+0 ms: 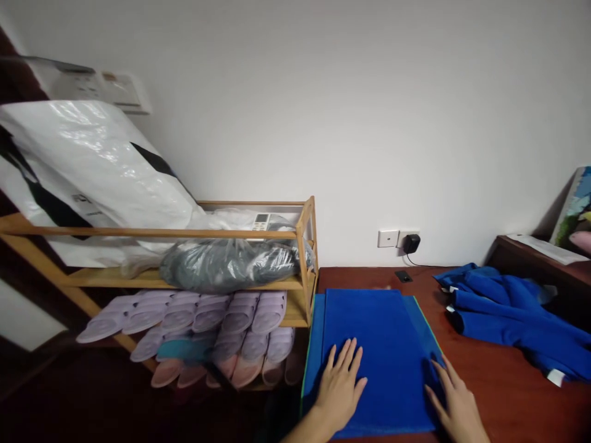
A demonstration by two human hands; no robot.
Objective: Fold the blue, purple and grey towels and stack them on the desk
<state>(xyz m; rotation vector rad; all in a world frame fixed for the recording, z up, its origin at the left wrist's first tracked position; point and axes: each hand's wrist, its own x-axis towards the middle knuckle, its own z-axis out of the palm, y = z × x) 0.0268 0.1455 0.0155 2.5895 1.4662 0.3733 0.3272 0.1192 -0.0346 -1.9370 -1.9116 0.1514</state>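
A blue cloth (369,332), folded into a rectangle, lies flat on the reddish-brown table. Beneath it another blue layer with a bright green edge (422,311) sticks out at both sides. My left hand (340,384) rests palm down on the cloth's left part, its fingers spread. At the right edge of the cloth is my right hand (455,397), fingers apart and a little bent, with nothing seen in it. To the right lie several crumpled or rolled blue cloths (517,314) with white tags.
Left of the table stands a wooden rack (302,258) with rows of lilac slippers (231,314), a grey bundle in clear plastic (231,264), a remote control (261,223) and a big white bag (101,166). A black plug (410,243) sits in the wall socket; its cable runs along the table's back.
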